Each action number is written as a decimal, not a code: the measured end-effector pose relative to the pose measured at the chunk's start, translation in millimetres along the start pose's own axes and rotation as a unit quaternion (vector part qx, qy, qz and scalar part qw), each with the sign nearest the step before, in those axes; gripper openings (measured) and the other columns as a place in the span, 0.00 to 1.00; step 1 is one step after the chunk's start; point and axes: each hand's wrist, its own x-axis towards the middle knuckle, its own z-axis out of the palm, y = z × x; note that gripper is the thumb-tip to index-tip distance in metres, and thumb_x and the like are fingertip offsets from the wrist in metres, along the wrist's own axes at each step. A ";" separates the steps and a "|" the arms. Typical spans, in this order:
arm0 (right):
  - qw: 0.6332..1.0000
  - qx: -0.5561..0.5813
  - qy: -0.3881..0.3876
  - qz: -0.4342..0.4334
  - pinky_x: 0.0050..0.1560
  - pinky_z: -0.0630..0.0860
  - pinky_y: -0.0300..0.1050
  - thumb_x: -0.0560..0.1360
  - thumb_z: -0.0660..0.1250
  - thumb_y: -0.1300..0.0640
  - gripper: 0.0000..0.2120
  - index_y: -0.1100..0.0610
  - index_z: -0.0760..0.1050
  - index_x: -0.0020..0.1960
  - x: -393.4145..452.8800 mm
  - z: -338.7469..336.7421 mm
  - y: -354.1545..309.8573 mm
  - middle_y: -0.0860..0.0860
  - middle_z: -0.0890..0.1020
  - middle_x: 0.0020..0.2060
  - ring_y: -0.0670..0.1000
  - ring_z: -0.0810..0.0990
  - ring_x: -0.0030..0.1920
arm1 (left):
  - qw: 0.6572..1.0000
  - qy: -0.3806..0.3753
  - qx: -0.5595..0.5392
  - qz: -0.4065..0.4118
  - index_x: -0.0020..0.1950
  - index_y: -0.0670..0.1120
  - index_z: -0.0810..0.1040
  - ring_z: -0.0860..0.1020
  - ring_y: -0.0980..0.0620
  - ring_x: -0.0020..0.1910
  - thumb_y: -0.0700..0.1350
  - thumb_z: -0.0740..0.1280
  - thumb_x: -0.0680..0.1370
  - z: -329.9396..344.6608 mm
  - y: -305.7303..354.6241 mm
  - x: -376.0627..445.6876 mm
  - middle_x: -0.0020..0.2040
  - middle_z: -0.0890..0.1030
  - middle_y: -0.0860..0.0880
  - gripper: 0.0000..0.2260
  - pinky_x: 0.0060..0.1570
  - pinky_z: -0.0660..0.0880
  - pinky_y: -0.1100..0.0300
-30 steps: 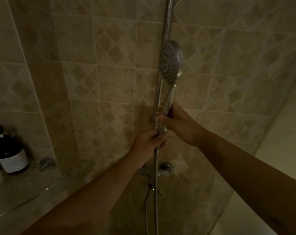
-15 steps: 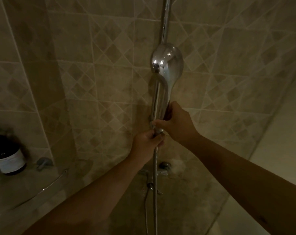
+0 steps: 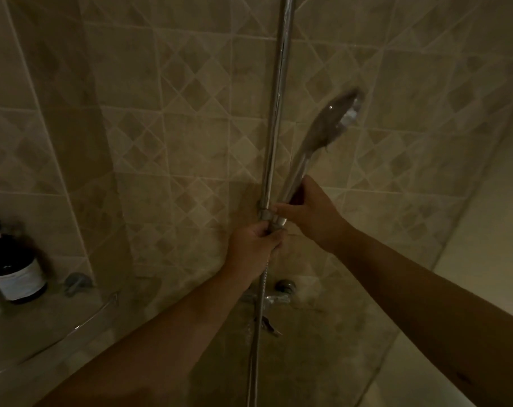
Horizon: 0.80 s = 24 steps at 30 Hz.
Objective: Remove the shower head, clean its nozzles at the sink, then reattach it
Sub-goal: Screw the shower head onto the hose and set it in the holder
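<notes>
Right hand (image 3: 311, 214) gripping tilted shower head (image 3: 322, 133), left hand (image 3: 254, 245) clasping hose (image 3: 256, 318)

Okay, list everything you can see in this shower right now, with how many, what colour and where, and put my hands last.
Shower head: one, chrome, tilted to the right of the rail, blurred.
Rail: one, chrome, upright on the wall, centre.
Hose: one, metal, hanging down from the base of the shower head handle.
Tap: one, chrome, low on the wall behind the hose.
Bottle: one, dark with a pale label, on the ledge at far left.
Ledge: one, beige, lower left.
Small fitting: one, grey, on the ledge beside the bottle; too dim to identify.
Wall tiles: many, beige, diamond pattern.
Left hand: grip closed on the hose end.
Right hand: grip closed on the shower head handle.
</notes>
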 end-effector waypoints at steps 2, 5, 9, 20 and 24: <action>0.999 -0.034 0.001 -0.004 0.50 0.80 0.49 0.68 0.77 0.51 0.19 0.49 0.72 0.52 -0.3 2.1 2.8 0.50 0.82 0.48 0.51 0.82 0.50 | 1.000 -0.013 -0.006 -0.004 0.39 0.52 0.86 0.82 0.54 0.39 0.40 0.72 0.76 -2.2 -1.7 -0.2 0.36 0.84 0.49 0.09 0.44 0.80 0.59; 0.996 -0.061 -0.061 0.003 0.56 0.79 0.49 0.72 0.74 0.51 0.18 0.48 0.70 0.57 -0.6 -3.7 2.5 0.50 0.80 0.52 0.50 0.81 0.54 | 0.995 -0.095 -0.014 -0.019 0.46 0.42 0.83 0.80 0.53 0.38 0.40 0.68 0.78 -11.0 -1.7 -0.9 0.35 0.82 0.49 0.04 0.41 0.77 0.61; 0.988 0.050 -0.146 -0.013 0.61 0.77 0.61 0.76 0.66 0.66 0.13 0.63 0.72 0.60 -4.4 -7.1 0.8 0.65 0.78 0.56 0.61 0.79 0.56 | 0.990 -0.128 -0.031 -0.050 0.46 0.41 0.83 0.80 0.49 0.40 0.40 0.67 0.79 -17.8 -3.5 2.3 0.38 0.82 0.47 0.06 0.51 0.78 0.50; 0.987 -0.158 0.004 0.020 0.45 0.79 0.43 0.68 0.77 0.48 0.21 0.54 0.73 0.55 4.7 10.7 3.4 0.49 0.82 0.46 0.48 0.81 0.46 | 0.999 -0.030 0.015 -0.008 0.42 0.42 0.82 0.78 0.53 0.34 0.42 0.70 0.77 0.9 -19.0 1.5 0.33 0.80 0.48 0.06 0.39 0.77 0.58; 0.974 -0.037 -0.217 0.050 0.55 0.80 0.51 0.75 0.71 0.58 0.17 0.58 0.73 0.62 9.7 -10.2 -6.2 0.58 0.81 0.54 0.55 0.82 0.53 | 0.992 -0.119 -0.028 -0.032 0.43 0.39 0.80 0.78 0.53 0.34 0.38 0.66 0.79 -10.4 -15.5 -2.5 0.34 0.80 0.47 0.06 0.40 0.77 0.59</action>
